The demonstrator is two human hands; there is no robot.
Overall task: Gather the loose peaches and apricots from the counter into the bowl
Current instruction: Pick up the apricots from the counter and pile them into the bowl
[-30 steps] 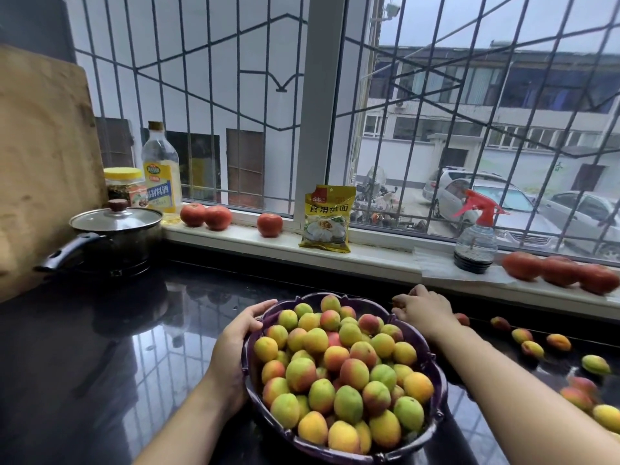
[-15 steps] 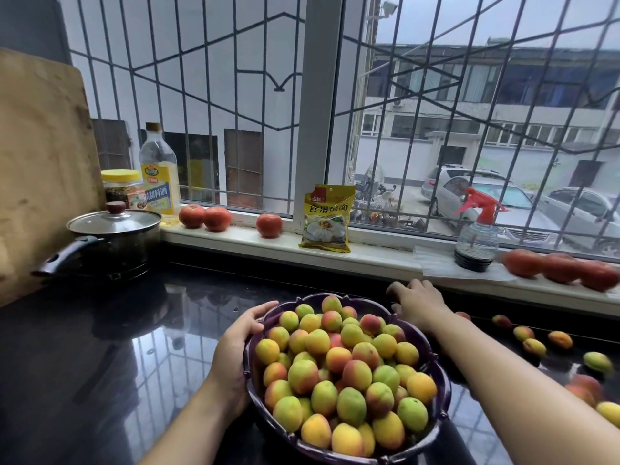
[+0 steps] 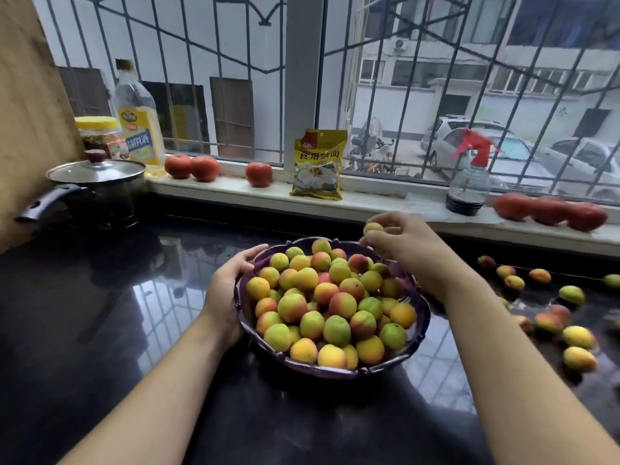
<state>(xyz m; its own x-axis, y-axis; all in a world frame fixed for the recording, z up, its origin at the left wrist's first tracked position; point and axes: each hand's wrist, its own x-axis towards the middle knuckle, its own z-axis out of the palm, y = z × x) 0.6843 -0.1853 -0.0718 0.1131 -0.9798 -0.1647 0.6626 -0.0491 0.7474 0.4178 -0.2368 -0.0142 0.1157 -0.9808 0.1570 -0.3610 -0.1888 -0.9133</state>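
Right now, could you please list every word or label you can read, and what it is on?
"食用碱面": yellow packet on the sill; its small red brand mark is too blurred.
Oil bottle: blue characters, too blurred to read surely.
Yellow-lidded jar: label unreadable.
Spray bottle: no text seen.

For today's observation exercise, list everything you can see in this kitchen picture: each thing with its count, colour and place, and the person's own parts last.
bowl: one, purple, on the counter, heaped with fruit
loose fruit: about a dozen, yellow, green and red, on the counter right of the bowl
counter: one, glossy black
pot: one, dark, glass lid, far left
tomatoes: six, red, on the windowsill, three left, three right
bottle: one, clear with yellow label, left on the sill
jar: one, yellow lid, beside the bottle
packet: one, yellow, mid sill
spray bottle: one, clear with red trigger, right on the sill
left hand: holds the bowl's left rim
right hand: its grip pinches a small yellow fruit above the bowl's far rim
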